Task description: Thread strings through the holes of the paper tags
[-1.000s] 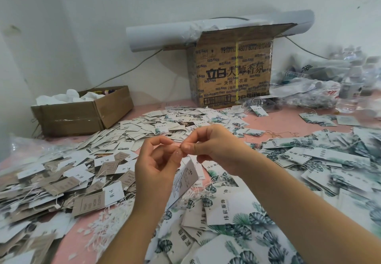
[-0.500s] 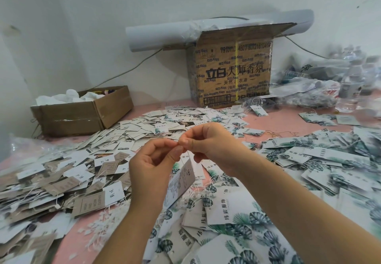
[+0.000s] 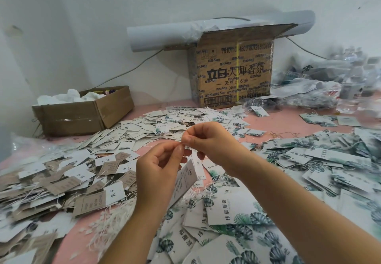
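White paper tag point(image 3: 185, 181) hangs from the left hand point(image 3: 158, 169) — the grip is tight, thumb and finger pinching its top edge. The tag hangs tilted, with small print on it. The right hand point(image 3: 210, 142) touches it there, its grip pinched on a thin string point(image 3: 185, 146) that hardly shows. Under both hands lie leaf tags point(image 3: 226, 222) and loose strings point(image 3: 111, 224) on the pink table point(image 3: 278, 123). Brown tags point(image 3: 61, 185) pile up on the left — two cardboard boxes point(image 3: 233, 74) stand by the wall.
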Available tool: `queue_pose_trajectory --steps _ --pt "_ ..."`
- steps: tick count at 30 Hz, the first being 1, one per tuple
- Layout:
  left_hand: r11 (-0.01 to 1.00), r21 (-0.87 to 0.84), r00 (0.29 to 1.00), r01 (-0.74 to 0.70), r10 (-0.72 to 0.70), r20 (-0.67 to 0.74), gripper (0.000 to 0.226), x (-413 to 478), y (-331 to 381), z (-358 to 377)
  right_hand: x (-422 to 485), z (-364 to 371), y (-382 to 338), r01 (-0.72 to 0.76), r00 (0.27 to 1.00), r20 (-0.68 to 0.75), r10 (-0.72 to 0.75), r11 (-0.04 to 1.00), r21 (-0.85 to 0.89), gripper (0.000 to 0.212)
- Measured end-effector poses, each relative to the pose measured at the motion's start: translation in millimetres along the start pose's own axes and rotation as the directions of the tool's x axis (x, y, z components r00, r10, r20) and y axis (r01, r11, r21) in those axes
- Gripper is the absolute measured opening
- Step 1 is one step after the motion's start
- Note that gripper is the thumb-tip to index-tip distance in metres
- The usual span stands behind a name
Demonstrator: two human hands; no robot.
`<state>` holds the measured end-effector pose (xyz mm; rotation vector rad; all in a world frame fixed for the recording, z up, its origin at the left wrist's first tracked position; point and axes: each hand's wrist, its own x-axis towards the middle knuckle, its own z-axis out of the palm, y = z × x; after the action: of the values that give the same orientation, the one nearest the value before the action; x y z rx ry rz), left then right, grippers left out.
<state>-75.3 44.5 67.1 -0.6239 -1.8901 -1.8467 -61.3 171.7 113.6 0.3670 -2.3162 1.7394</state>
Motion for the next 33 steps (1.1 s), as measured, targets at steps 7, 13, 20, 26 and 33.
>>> queue_pose_trajectory --steps 7,13,20,26,33 --pt "1.0 0.026 0.999 -0.016 0.017 -0.035 0.016 -1 -1 0 1 -2 2 0.08 0.996 -0.037 -0.079 0.996 0.027 0.018" --pt "0.996 -0.085 1.0 0.009 -0.008 0.011 0.006 -2 3 -3 3 -9 7 -0.033 0.998 0.064 0.026 0.993 0.113 0.017" --pt "0.963 -0.241 0.989 0.119 -0.095 0.109 0.011 1 4 -5 3 -16 8 -0.169 0.972 0.202 0.118 0.952 0.255 0.009" --pt "0.936 -0.285 0.972 0.205 -0.161 0.173 0.012 1 3 -4 4 -12 8 -0.121 0.979 0.188 0.076 0.962 0.243 0.023" --pt "0.943 -0.261 0.968 0.206 -0.156 0.199 0.013 0 1 -4 2 -14 5 -0.069 0.984 0.172 0.042 0.985 0.155 0.019"
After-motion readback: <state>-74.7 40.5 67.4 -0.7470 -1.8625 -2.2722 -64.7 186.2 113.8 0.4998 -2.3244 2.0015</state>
